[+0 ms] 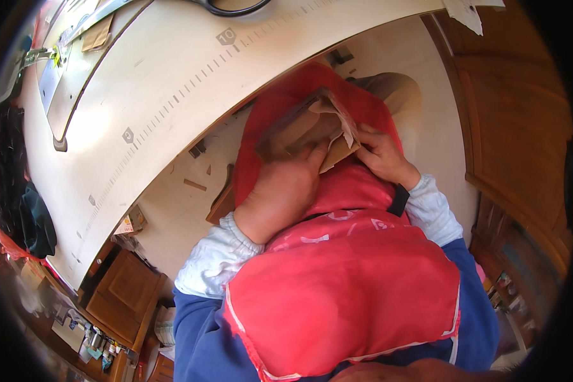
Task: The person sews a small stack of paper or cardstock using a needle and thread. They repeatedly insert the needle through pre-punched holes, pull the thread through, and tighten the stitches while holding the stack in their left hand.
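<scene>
A small open cardboard box [286, 136] with torn paper along one edge rests over my lap, on the red apron [344, 277]. My left hand [286, 186] reaches to its near side, thumb and fingertips at the rim; some of its fingers are hidden behind the hand and the box. At the box's right corner, my right hand [382, 153] pinches the cardboard beside the torn white paper [346, 131]. What lies inside the box is too dim to tell, apart from brown inner walls.
A white table [172, 71] with a printed scale curves across the upper left, bearing scissors [234, 9] and a metal-edged board [76, 86]. Wooden cabinets [515, 105] stand at right. Scraps [195, 185] lie on the floor beside a wooden stool [222, 203].
</scene>
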### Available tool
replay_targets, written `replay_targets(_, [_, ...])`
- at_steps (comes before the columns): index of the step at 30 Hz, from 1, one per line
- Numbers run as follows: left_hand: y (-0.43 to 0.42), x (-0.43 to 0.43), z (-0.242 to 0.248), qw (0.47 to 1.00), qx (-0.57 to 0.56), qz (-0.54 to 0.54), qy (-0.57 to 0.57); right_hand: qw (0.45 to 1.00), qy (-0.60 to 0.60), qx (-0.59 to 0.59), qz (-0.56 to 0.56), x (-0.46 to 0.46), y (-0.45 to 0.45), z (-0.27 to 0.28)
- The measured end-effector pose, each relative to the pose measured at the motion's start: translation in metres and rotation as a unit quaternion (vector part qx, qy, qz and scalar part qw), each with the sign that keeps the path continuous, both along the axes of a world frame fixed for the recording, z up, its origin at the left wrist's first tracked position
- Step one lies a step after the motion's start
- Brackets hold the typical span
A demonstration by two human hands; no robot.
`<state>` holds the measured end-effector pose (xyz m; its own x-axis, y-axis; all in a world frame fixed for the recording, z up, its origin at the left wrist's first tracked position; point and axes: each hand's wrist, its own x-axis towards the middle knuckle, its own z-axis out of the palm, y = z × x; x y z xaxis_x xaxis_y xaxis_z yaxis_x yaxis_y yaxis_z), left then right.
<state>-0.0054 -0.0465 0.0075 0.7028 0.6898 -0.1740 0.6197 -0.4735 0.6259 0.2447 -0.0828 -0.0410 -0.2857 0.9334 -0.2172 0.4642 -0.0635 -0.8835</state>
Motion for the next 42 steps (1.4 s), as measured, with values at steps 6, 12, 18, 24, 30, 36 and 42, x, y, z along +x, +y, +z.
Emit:
replay_targets(6, [0.012, 0.001, -0.001, 0.992, -0.101, 0.042, -0.057, 1.000, -0.007, -0.002, -0.012, 0.000, 0.000, -0.004])
replay_targets(12, [0.030, 0.003, 0.008, 0.982, -0.173, 0.058, -0.039, 1.000, -0.005, 0.004, -0.021, -0.001, 0.002, -0.006])
replay_targets(18, [0.030, 0.003, 0.004, 0.988, -0.148, 0.034, -0.019, 1.000, 0.002, 0.001, -0.031, -0.001, 0.002, -0.006])
replay_targets(24, [0.022, 0.007, 0.004, 0.996, -0.078, 0.032, -0.012, 1.000, 0.004, 0.014, -0.024, 0.001, 0.002, -0.012])
replay_targets(30, [0.018, 0.011, 0.003, 0.999, 0.033, 0.002, 0.001, 1.000, 0.001, 0.010, -0.022, 0.000, 0.003, -0.011])
replay_targets(36, [0.019, 0.012, -0.001, 0.997, 0.078, -0.016, -0.016, 1.000, 0.005, -0.001, -0.019, -0.001, 0.005, -0.007])
replay_targets(42, [0.024, 0.015, 0.003, 1.000, 0.013, -0.016, 0.017, 0.999, 0.038, 0.014, -0.028, -0.001, 0.002, -0.016])
